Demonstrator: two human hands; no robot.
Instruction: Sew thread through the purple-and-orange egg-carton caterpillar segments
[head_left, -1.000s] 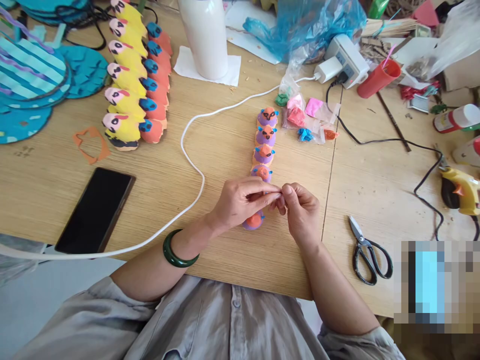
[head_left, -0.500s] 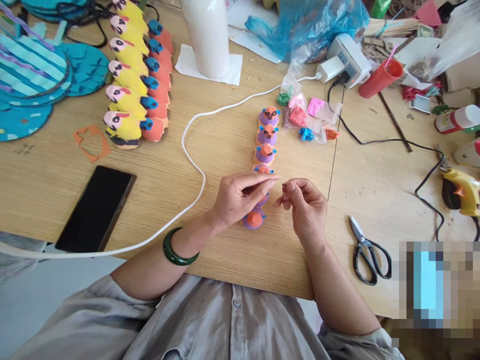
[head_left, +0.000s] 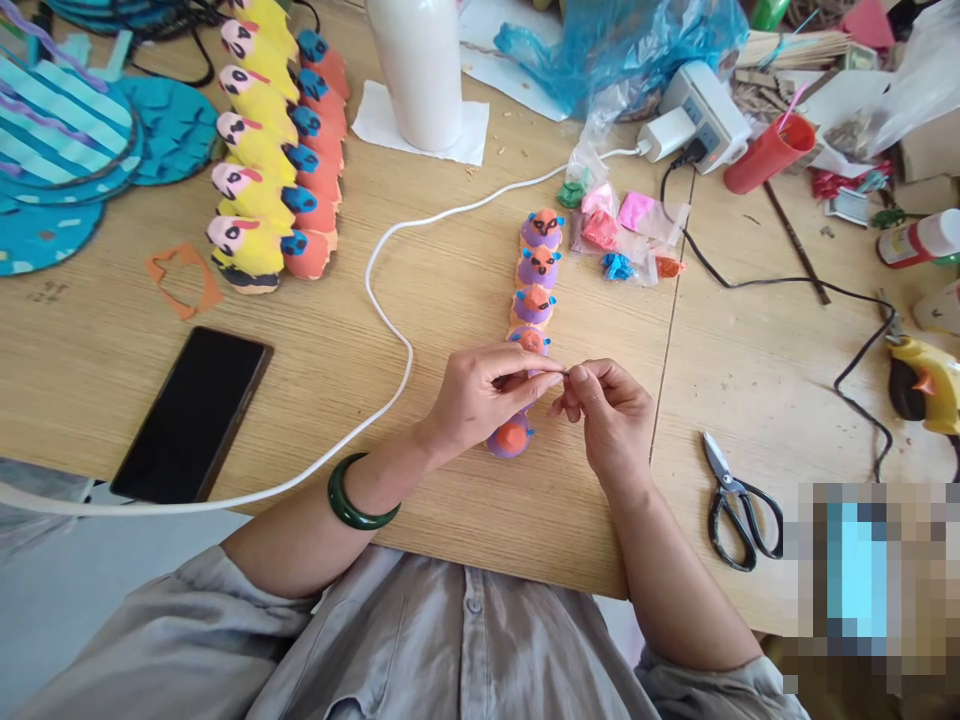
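Note:
My left hand (head_left: 484, 398) is closed in a pinch, thumb and forefinger stretched to the right. Its tips meet those of my right hand (head_left: 615, 415), also pinched, around a tiny dark piece (head_left: 567, 373) too small to name. Beneath and behind my left fingers runs a row of purple clay figures (head_left: 538, 268) with orange tops and blue side bits, on an orange egg-carton-like strip. The far figures have black marks; the nearest (head_left: 511, 437) shows a plain orange top. My left hand hides part of the row.
Bags of coloured clay (head_left: 602, 230) lie beyond the row. Black-handled scissors (head_left: 729, 500) are at right, a phone (head_left: 193, 415) at left. A white cable (head_left: 409, 350) crosses the table. Yellow figures (head_left: 259, 150), a white bottle (head_left: 420, 80), a red cup (head_left: 772, 155) and a yellow tool (head_left: 926, 375) stand farther out.
My left fingertips have moved right and now touch the right fingertips; a small gap separated them before. The right hand has hardly moved.

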